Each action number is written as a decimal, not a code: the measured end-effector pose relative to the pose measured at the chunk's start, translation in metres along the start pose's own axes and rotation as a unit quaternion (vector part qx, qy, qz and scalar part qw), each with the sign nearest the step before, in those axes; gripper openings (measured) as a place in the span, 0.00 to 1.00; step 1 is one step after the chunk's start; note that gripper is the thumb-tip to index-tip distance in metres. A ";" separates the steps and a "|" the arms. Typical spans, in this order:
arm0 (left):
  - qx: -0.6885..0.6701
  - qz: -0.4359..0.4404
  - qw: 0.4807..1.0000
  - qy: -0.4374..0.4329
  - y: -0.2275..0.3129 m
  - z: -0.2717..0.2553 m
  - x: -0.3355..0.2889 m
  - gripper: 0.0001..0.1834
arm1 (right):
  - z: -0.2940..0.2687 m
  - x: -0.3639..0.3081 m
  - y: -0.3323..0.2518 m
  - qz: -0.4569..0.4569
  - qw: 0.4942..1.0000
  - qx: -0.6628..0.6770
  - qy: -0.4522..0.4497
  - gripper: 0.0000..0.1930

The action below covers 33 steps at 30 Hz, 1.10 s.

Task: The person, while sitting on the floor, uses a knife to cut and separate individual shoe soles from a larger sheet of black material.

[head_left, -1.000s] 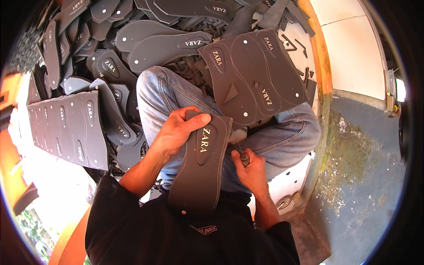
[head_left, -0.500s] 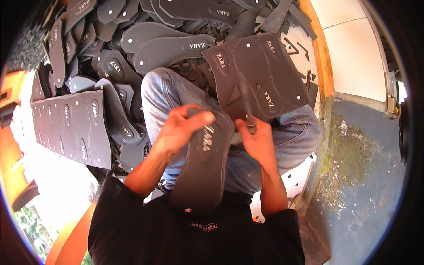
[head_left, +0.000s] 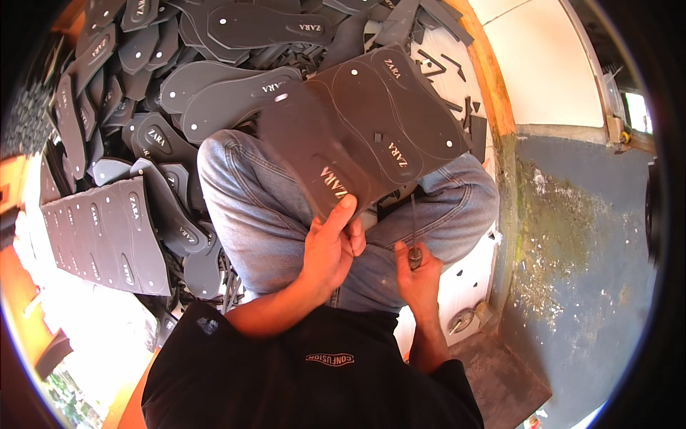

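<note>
My left hand (head_left: 330, 247) pinches the near end of a dark grey foam shoe sole (head_left: 307, 146), thumb on top. The sole points away from me, its far part blurred, and overlaps a foam sheet (head_left: 393, 114) marked with sole outlines. That sheet leans over my right knee, with a small dark scrap on its surface. In my right hand (head_left: 420, 279), near my lap, is a thin-bladed knife (head_left: 414, 225), its narrow blade pointing away from me and apart from the sole. The fingers under the handle are partly hidden.
Several cut soles (head_left: 221, 93) lie heaped beyond my knees, among dark offcuts. Another marked foam sheet (head_left: 107, 236) lies at the left. Thin scraps (head_left: 432, 64) are scattered on the pale floor near an orange edge (head_left: 493, 86). A blue-grey floor (head_left: 579, 286) extends at the right.
The sole has swung away from my chest and now reaches over the marked sheet. My left hand has come nearer to me, and my right hand has drawn back with the knife.
</note>
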<state>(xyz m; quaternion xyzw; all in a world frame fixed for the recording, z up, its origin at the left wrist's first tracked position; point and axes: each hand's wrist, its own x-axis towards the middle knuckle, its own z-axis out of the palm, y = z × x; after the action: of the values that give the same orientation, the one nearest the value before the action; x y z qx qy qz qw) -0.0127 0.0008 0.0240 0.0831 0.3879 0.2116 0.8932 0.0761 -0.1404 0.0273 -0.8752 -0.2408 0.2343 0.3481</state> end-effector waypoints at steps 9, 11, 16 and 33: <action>-0.007 0.012 1.000 0.022 -0.019 -0.006 -0.005 0.10 | 0.010 -0.009 0.003 0.008 0.996 -0.075 -0.036 0.13; -0.008 0.006 1.000 0.017 -0.019 -0.007 -0.006 0.11 | 0.012 -0.009 0.003 0.008 0.997 -0.076 -0.032 0.16; -0.008 0.003 1.000 0.003 -0.017 -0.007 -0.006 0.10 | 0.018 -0.007 0.004 0.003 0.994 -0.104 -0.033 0.16; 0.317 0.072 0.942 -0.081 0.079 -0.027 -0.013 0.13 | 0.023 0.061 -0.012 0.048 0.997 0.053 0.017 0.13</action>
<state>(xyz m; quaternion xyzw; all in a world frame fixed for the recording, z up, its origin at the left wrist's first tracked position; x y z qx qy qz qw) -0.0655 0.0656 0.0389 0.4068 0.3545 0.1338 0.8312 0.1068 -0.0860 0.0063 -0.8697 -0.1801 0.2485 0.3866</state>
